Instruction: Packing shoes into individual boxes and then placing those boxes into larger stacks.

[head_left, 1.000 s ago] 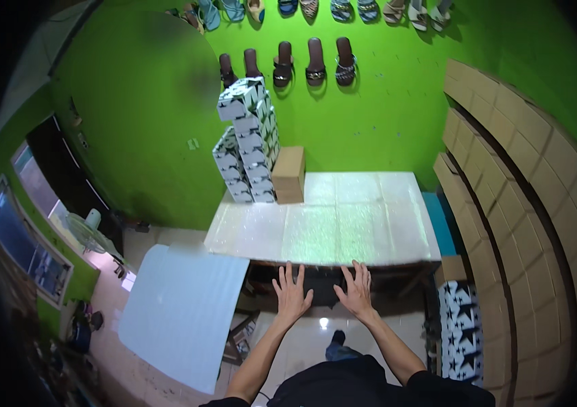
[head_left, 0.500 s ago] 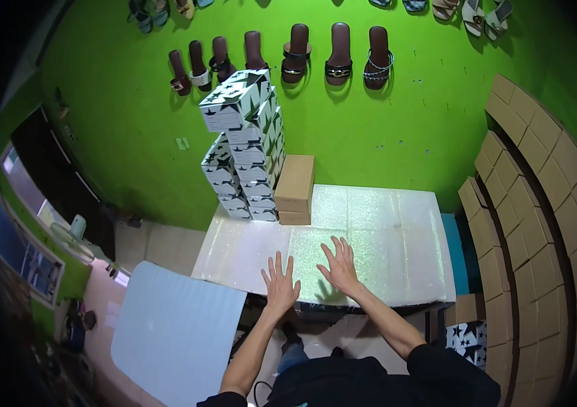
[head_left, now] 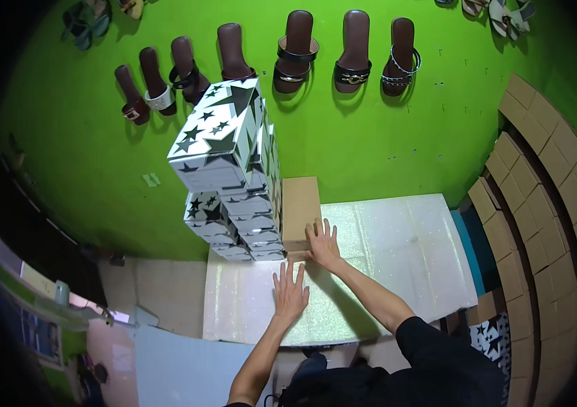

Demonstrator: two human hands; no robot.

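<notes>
Green wall: painted backdrop, dark sandals hung in a row, likely for display.
Far left: glass-fronted counter, dim, contents too small to tell.
Pale sheet: flat panel lying low, left of the tabletop, well apart from both hands.
Star boxes: white boxes with black stars, stacked tall at the tabletop's back left corner against the wall, probably to free working room; upper ones leaning outward.
Left hand: grip fully spread, palm flat on the tabletop, holding nothing; seemingly braced for support.
Tabletop: pale, glittery surface, mostly bare around the hands.
Brown box: plain cardboard box, just right of the star stack, touching or nearly so.
Right hand: grip open, fingers splayed, laid against the brown box's near end, not closed around it.
Box relative to grip: directly ahead of the right fingertips, beyond the left hand.
Right side: stepped rows of cardboard boxes, stored out of the way.
</notes>
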